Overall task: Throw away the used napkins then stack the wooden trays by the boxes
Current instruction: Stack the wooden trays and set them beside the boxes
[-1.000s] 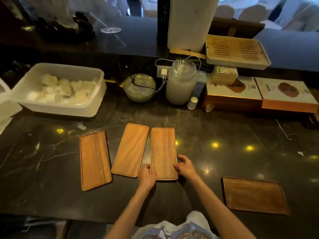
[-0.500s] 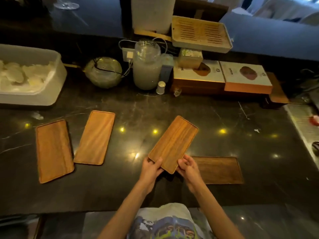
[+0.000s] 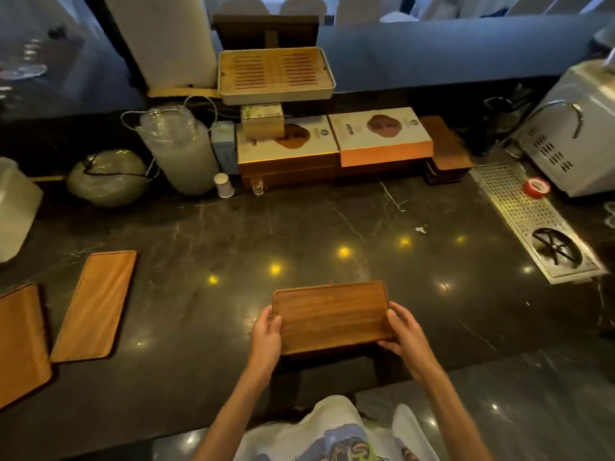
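Dark veined stone bench (image 3: pixel 299 227), polished, with ceiling lights reflected as small yellow spots.

Item under handling: one wooden tray (image 3: pixel 329 316), dark brown, long side across the view, at the near middle of the bench. The left hand (image 3: pixel 266 337) grips its left short end and the right hand (image 3: pixel 407 334) grips its right short end. On both hands the thumb lies on the top face and the fingers (image 3: pixel 396 319) curl round the edge and underneath. A dark patch lies below the near edge of the tray; whether the tray touches the bench cannot be told.

Other trays: two lighter wooden trays lie flat at the left, one angled (image 3: pixel 95 306), one partly cut off by the frame edge (image 3: pixel 20 341), just beside each other and well apart from the held tray.

Far side of the bench: two flat boxes (image 3: pixel 381 134), side by side on darker boxes. Touching their right side stands a low stack of dark trays (image 3: pixel 446 144). A slatted tea tray (image 3: pixel 276 74) sits raised above the left box. Left of the boxes stands a large cloudy jar (image 3: pixel 179 151), then a glass bowl (image 3: pixel 106 176).

Right side: a perforated metal drain grid (image 3: pixel 519 211) set in the bench, a red tape roll (image 3: pixel 536 188) on it, a white machine (image 3: pixel 572 134) behind.
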{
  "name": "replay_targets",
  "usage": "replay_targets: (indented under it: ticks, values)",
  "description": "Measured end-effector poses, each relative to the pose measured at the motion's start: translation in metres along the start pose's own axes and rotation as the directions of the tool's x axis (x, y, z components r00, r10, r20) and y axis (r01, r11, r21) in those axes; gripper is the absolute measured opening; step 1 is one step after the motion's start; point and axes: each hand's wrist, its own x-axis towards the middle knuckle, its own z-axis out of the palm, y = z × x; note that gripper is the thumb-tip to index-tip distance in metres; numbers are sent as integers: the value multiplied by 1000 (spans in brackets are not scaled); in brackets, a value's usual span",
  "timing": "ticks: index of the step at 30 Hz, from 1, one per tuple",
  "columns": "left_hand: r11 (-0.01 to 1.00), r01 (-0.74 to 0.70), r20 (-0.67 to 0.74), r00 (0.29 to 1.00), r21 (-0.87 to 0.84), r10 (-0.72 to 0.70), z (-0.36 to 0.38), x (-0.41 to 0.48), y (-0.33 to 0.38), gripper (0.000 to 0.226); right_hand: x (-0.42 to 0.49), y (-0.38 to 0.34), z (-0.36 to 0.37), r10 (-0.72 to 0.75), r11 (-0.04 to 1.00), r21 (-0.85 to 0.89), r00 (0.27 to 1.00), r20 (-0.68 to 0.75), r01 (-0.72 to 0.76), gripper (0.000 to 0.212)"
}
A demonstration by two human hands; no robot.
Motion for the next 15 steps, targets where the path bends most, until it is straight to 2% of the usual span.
replay_targets:
  ticks: [3,8,11,15]
  values:
    - [993,22,4,1000,114,-22,17,-5,-11,41,1,4,-26,-45,988,-147,998,38,50,42]
    - [954,-48,-36,997,296,62,33,-13,-17,31,7,8,-46,-58,961,-265,994,87,80,44]
    - [907,-1,-85,996,422,41,34,-9,-17,25,19,6,-45,-40,931,-357,992,121,81,48]
    - [836,38,-152,987,547,55,36,2,-13,22,32,0,-41,-98,848,-498,977,189,181,45]
